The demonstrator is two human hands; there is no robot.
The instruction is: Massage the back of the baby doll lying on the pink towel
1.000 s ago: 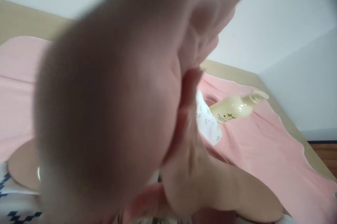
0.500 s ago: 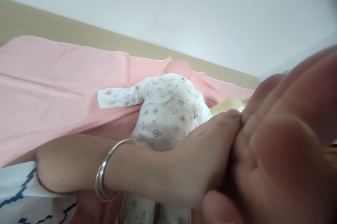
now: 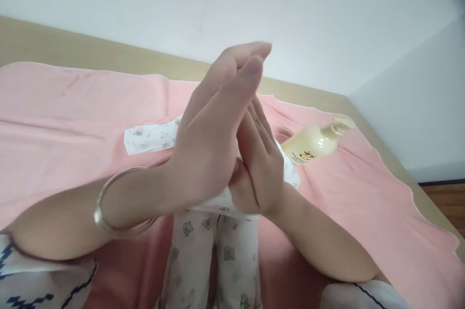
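My left hand, with a silver bangle at the wrist, is raised in the middle of the view with its fingers stretched out. Behind it, my right hand leans palm to palm against it, fingers also straight. Neither shows an object, though the space between the palms is mostly hidden. Beneath them lies a small doll-like figure in a white printed top and matching trousers. My hands cover its head and most of its chest. One sleeve sticks out to the left, the other to the right.
A pale yellow pump bottle lies tilted at the figure's right. Everything rests on a creased pink cloth over a beige surface. A white wall rises behind, and brown wood shows at the far right.
My hands have moved back from close to the camera at the right to the centre, over the figure. The palms now meet upright, and the pump bottle has come into fuller view.
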